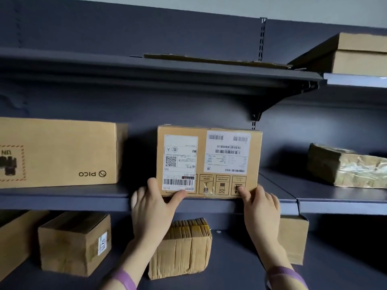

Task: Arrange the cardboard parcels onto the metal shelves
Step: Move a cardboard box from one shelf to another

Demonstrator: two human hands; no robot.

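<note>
Left hand (151, 208) and right hand (260, 207) grip upright tan parcel (209, 162) with 2 white labels (227, 151) on shelf (62, 197).

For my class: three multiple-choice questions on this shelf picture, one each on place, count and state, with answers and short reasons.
1. Where is the PICO box? A on the top shelf. B on the middle shelf, left of the labelled parcel. C on the floor.
2. How many white labels are on that parcel's front? A one. B four. C two.
3. What do the left hand and right hand do? A grip the parcel's lower corners. B hang free. C rest on the PICO box.
1 B: same shelf, to the parcel's left. 2 C: left label and right label. 3 A: a thumb lies on each lower corner.
</note>
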